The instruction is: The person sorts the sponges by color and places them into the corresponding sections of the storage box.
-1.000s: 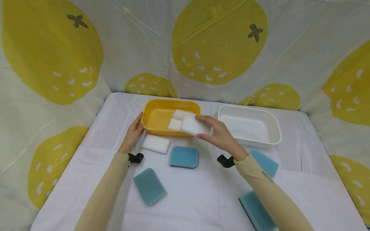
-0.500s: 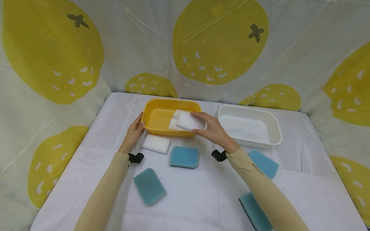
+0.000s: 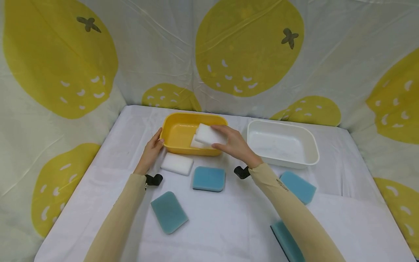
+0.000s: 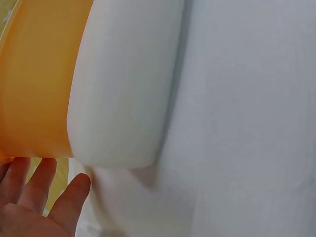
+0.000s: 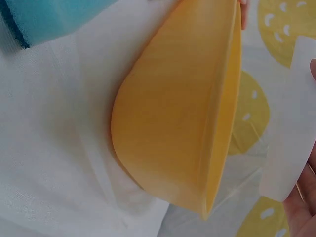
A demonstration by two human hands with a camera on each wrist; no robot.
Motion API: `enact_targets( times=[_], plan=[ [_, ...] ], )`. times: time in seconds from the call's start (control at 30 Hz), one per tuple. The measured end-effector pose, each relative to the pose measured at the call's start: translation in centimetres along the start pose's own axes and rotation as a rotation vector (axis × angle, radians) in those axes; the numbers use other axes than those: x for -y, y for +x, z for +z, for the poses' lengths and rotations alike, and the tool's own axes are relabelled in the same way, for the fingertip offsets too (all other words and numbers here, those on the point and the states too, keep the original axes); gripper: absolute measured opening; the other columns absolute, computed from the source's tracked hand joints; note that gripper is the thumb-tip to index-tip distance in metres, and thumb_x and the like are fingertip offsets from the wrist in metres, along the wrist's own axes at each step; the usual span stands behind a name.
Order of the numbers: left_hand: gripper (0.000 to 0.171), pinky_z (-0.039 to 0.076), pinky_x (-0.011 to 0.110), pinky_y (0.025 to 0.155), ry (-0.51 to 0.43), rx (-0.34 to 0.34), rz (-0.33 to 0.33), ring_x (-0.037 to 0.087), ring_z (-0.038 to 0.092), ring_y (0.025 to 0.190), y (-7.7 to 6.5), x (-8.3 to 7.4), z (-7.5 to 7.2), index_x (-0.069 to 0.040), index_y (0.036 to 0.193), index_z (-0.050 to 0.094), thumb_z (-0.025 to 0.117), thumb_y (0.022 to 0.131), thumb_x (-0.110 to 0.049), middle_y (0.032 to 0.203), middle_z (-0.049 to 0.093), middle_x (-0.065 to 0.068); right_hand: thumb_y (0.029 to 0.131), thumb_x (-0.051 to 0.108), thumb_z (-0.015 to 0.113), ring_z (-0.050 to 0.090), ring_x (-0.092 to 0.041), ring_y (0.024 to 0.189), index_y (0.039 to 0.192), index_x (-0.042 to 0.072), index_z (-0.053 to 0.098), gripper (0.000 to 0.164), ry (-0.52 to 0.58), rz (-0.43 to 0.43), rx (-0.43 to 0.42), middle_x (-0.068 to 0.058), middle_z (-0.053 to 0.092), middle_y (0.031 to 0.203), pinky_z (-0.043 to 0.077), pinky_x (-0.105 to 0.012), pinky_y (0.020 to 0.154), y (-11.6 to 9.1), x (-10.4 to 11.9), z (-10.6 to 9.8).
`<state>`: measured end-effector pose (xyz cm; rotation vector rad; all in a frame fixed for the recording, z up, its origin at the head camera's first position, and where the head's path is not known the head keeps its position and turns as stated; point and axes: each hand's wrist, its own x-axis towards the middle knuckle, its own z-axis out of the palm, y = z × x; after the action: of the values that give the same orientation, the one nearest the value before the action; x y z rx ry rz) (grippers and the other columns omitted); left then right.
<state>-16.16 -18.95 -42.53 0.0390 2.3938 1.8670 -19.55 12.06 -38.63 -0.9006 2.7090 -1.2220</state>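
Note:
My right hand (image 3: 235, 145) pinches a white sponge (image 3: 208, 135) between thumb and fingers, over the right part of the yellow basin (image 3: 178, 149). In the right wrist view the held sponge (image 5: 289, 123) is above the basin's rim. Below it in the basin, other white sponge pieces (image 3: 197, 143) show, mostly covered by the held one. My left hand (image 3: 151, 150) rests against the basin's left end, its fingers (image 4: 39, 182) extended along the end wall. Another white sponge (image 3: 177, 163) lies on the cloth right in front of the basin.
A white basin (image 3: 291, 162) stands to the right of the yellow one. Blue-green sponges lie around the table: one in the centre (image 3: 208, 178), one at front left (image 3: 169, 212), one at right (image 3: 298, 187) and one (image 3: 288, 242) partly under the right sleeve. A lemon-print curtain (image 3: 157, 54) closes off the back.
My right hand has moved left with the white sponge, from the yellow basin's right front corner to farther over its inside. The left hand has stayed at the basin's end.

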Motion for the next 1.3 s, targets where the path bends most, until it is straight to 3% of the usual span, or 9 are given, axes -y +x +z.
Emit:
enact_targets(
  times=[0.8,1.3],
  plan=[
    [0.053,0.022,0.041,0.113,0.011,-0.001,-0.004,0.030,0.022,0.141,-0.1,-0.1,0.0,-0.004,0.153,0.015,0.037,0.105,-0.010,0.158,0.014,0.013,0.086,0.017,0.074,0.040,-0.028,0.131,0.142,0.003,0.044,0.065,-0.039,0.050,0.042,-0.014,0.046,0.142,0.030,-0.039,0.110,2.3,-1.3,2.1],
    [0.054,0.022,0.042,0.113,0.004,0.006,0.011,0.030,0.021,0.141,-0.1,-0.1,-0.1,-0.004,0.153,0.014,0.037,0.104,-0.009,0.158,0.013,0.013,0.087,0.021,0.073,0.040,-0.029,0.130,0.142,0.003,0.044,0.065,-0.086,0.080,0.087,-0.015,0.047,0.141,0.029,-0.040,0.110,2.6,-2.1,3.0]
  ],
)
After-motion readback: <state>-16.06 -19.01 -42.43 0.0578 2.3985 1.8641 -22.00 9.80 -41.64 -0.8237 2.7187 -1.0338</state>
